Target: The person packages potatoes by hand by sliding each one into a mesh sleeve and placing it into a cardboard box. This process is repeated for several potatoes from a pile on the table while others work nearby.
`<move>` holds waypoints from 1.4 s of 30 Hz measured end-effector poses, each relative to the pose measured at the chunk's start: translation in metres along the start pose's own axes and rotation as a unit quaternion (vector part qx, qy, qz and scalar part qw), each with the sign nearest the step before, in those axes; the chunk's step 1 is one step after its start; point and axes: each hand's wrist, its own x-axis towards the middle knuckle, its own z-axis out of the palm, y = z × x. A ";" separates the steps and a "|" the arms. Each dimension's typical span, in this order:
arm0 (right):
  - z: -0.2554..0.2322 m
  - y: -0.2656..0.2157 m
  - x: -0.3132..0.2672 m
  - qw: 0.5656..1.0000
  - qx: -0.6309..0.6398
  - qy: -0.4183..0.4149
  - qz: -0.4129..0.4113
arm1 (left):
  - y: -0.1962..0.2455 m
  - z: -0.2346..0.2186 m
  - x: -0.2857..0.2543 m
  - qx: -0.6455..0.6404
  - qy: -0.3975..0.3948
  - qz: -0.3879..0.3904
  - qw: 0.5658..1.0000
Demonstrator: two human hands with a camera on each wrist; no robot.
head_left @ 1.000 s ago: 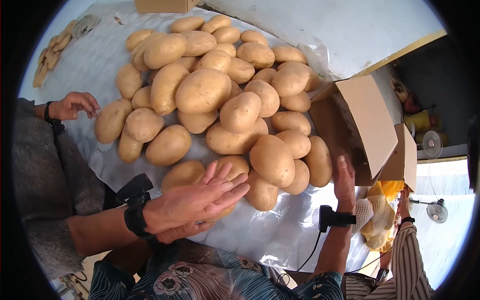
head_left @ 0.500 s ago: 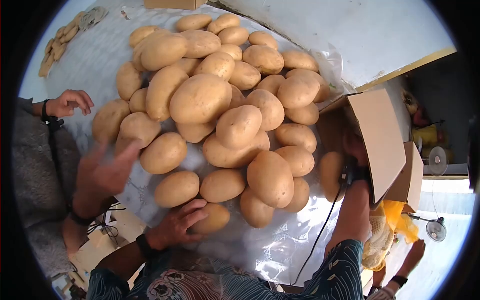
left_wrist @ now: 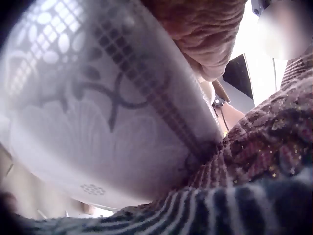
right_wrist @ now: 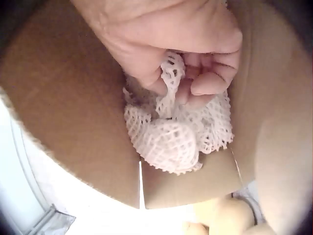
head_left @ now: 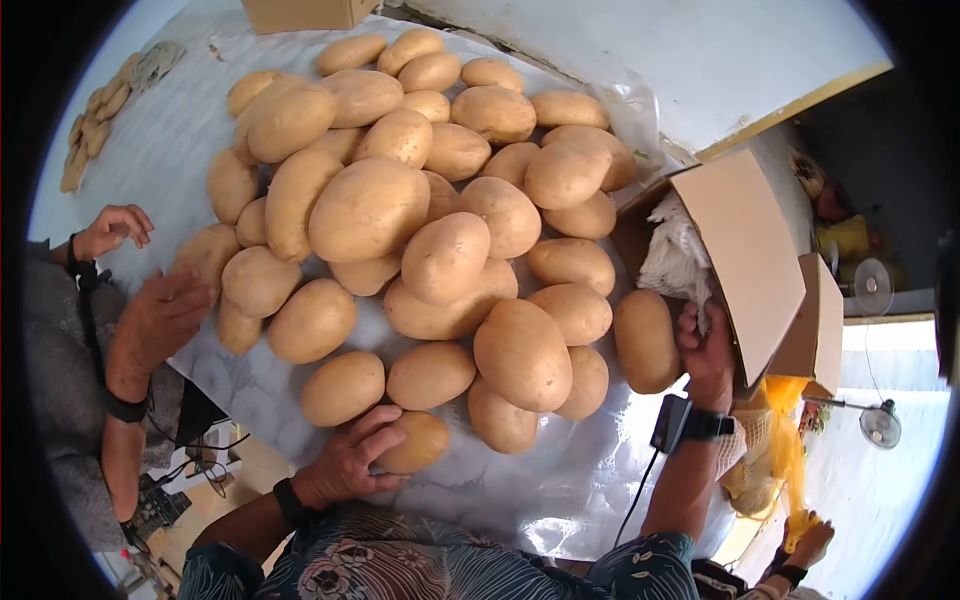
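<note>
A big pile of potatoes (head_left: 370, 205) lies on a pale plastic sheet (head_left: 520, 470). At the near edge my left hand (head_left: 350, 455) grips a small potato (head_left: 422, 440), with its fingers curled over the left end. My right hand (head_left: 705, 345) is at the mouth of an open cardboard box (head_left: 745, 245), beside a large potato (head_left: 645, 340). It pinches a white foam net (head_left: 675, 255) that hangs out of the box. The right wrist view shows the fingers (right_wrist: 205, 85) closed on the net (right_wrist: 166, 137) against the box wall (right_wrist: 63, 107). The left wrist view shows only blurred patterned cloth (left_wrist: 98, 122).
Another person's two hands (head_left: 155, 315) (head_left: 110, 230) rest at the pile's left edge. A second cardboard box (head_left: 295, 12) stands at the far end. Yellow net bags (head_left: 785, 430) and a fan (head_left: 880, 420) are past the table's right edge.
My right hand reached into the box and now holds the white net at its mouth. The other person's arm drew back to the left. My left hand stays on the small potato.
</note>
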 end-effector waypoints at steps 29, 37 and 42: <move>-0.038 0.126 -0.212 0.889 -0.423 0.114 -0.135 | 0.026 -0.012 0.010 0.050 -0.009 0.051 0.997; -0.008 0.125 -0.235 0.824 -0.441 0.201 -0.294 | 0.037 -0.025 0.009 0.068 -0.005 0.114 0.991; -0.014 0.156 -0.200 0.822 -0.488 0.172 -0.237 | 0.047 -0.024 0.019 -0.038 -0.042 0.130 0.990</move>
